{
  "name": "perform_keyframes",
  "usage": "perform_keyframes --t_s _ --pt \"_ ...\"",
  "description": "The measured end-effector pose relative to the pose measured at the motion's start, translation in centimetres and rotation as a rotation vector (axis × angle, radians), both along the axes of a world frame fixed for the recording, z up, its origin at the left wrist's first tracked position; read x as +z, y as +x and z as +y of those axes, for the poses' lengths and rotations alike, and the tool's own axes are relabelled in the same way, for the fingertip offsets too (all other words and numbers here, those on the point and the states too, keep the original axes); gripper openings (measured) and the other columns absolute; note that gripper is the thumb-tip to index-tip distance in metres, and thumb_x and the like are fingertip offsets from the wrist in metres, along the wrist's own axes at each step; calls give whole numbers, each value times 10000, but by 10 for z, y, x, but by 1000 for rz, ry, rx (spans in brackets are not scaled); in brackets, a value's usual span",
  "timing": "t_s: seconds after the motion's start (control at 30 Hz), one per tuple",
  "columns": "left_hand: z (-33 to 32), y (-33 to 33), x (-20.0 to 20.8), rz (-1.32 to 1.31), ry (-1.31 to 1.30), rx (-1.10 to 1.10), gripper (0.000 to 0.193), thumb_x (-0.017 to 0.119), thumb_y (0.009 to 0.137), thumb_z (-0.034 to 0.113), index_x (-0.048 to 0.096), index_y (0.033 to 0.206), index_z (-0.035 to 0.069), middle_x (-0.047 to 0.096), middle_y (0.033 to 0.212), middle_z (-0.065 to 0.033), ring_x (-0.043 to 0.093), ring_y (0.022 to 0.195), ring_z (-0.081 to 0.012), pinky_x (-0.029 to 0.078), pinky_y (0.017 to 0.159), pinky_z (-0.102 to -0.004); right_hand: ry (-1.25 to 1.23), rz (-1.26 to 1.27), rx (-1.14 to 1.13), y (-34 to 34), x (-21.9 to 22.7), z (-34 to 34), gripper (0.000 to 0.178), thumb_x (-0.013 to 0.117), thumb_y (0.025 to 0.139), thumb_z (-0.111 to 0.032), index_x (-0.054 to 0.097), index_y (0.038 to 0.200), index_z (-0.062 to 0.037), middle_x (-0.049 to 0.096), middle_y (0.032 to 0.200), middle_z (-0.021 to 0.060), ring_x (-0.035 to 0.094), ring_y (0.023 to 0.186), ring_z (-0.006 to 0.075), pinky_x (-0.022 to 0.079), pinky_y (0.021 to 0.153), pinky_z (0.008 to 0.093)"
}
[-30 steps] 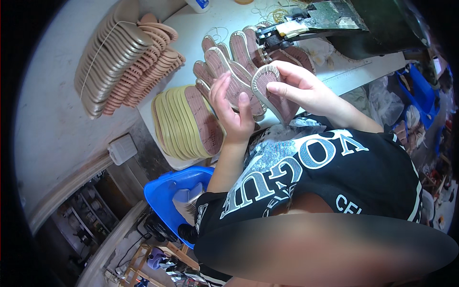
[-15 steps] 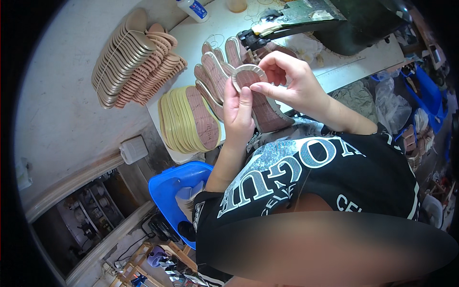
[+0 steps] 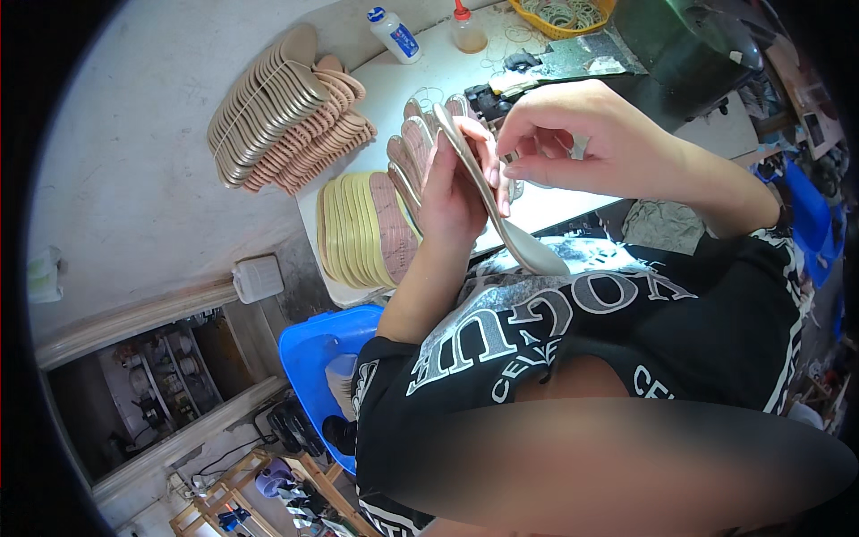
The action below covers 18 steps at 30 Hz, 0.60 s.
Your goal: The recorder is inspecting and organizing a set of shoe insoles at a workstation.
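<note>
My left hand (image 3: 450, 201) is closed around a shoe insole (image 3: 513, 234), beige and smooth on the side that shows. The insole is tilted nearly on edge, its broad end low against my shirt. Just right of it is my right hand (image 3: 586, 134), fingers curled and thumb apart from them, with nothing visible in them. Behind my left hand, several brown-faced insoles (image 3: 416, 139) lie fanned on the table. A row of yellow-edged insoles (image 3: 349, 228) stands to their left, the end one showing a pinkish face.
Bundled metallic and pink insoles (image 3: 268, 116) rest at the far left by the wall. Along the back of the table (image 3: 550, 210) are a white bottle (image 3: 394, 38), a red-tipped squeeze bottle (image 3: 467, 31) and a yellow basket (image 3: 537, 25). A blue bin (image 3: 304, 349) stands below left.
My left hand has turned the insole from its brown, pleated-edge face to its smooth beige side. My right hand has come off the insole and moved right. The view has shifted.
</note>
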<state>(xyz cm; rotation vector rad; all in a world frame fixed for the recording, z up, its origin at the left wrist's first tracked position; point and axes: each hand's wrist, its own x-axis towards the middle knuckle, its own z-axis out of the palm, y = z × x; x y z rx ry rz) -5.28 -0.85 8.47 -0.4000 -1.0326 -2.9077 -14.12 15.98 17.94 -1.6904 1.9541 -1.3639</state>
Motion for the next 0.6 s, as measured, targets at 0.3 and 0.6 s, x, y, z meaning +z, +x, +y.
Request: perform_keyframes --t_s 0.3,0.6 --pt "1 21 28 -84 -378 374 629 401 927 574 456 1245 35 512 1253 -137 528 1115 -224 431 945 -378 -71 -20 -111 2 -2 -16 140 688 822 -110 597 889 -26 572 739 35 527 593 122 422 526 237" --pt "-46 27 59 23 -948 228 767 615 666 748 618 874 10 553 724 -39 522 642 -166 405 624 -339 -144 -54 96 -4 -14 -22 198 607 877 -75 628 1056 9 613 924 79 592 813 119 468 701 254"
